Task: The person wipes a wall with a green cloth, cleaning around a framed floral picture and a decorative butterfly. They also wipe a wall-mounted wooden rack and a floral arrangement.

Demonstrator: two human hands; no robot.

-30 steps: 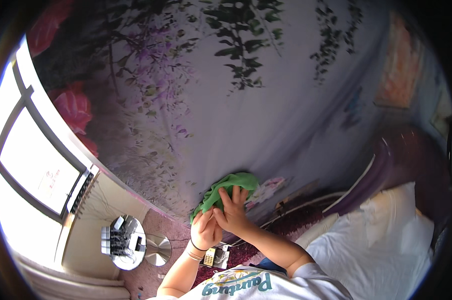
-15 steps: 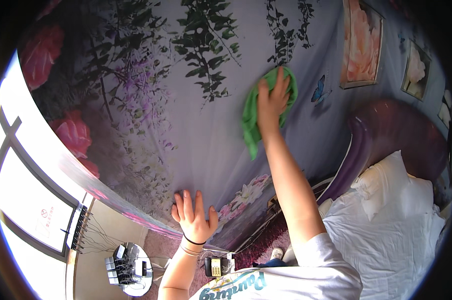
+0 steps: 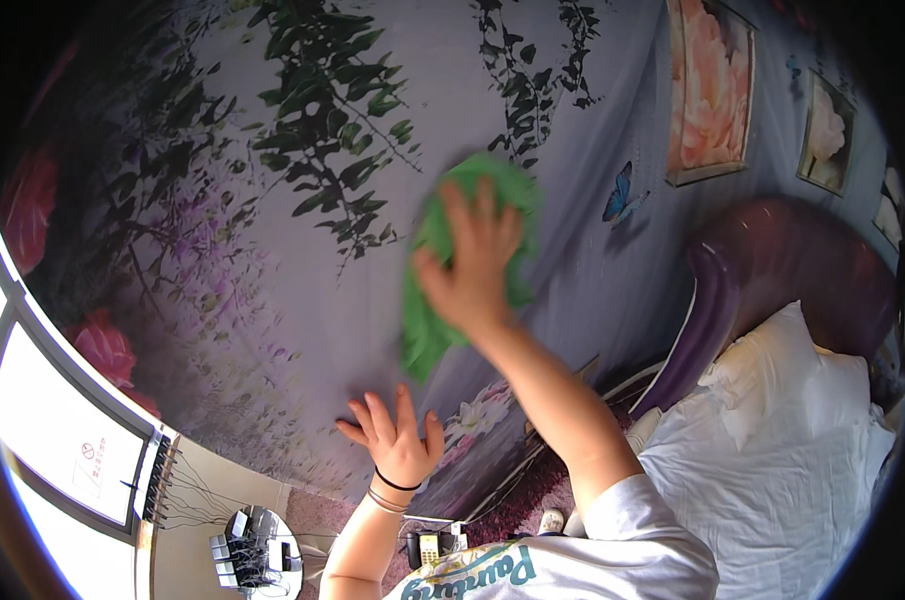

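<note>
A green cloth (image 3: 429, 340) lies spread against the wall covering (image 3: 302, 270), which is printed with hanging vines and flowers. My right hand (image 3: 475, 265) holds the cloth pressed to that surface, fingers spread over it and slightly smeared by motion. Lower and to the left, my left hand (image 3: 397, 445) rests its outstretched fingers at the wall covering, with nothing in it. A dark band and thin bracelets circle that wrist.
On the right stands a bed with a purple headboard (image 3: 792, 260), white pillows (image 3: 757, 365) and a white sheet (image 3: 752, 500). A small round table (image 3: 284, 580) with devices and wires stands lower left, near a bright window (image 3: 62, 440). A telephone (image 3: 429, 548) sits low down.
My right hand has moved the green cloth left and slightly down across the wall covering. My left hand stays near the same place, its fingers spread a little wider.
</note>
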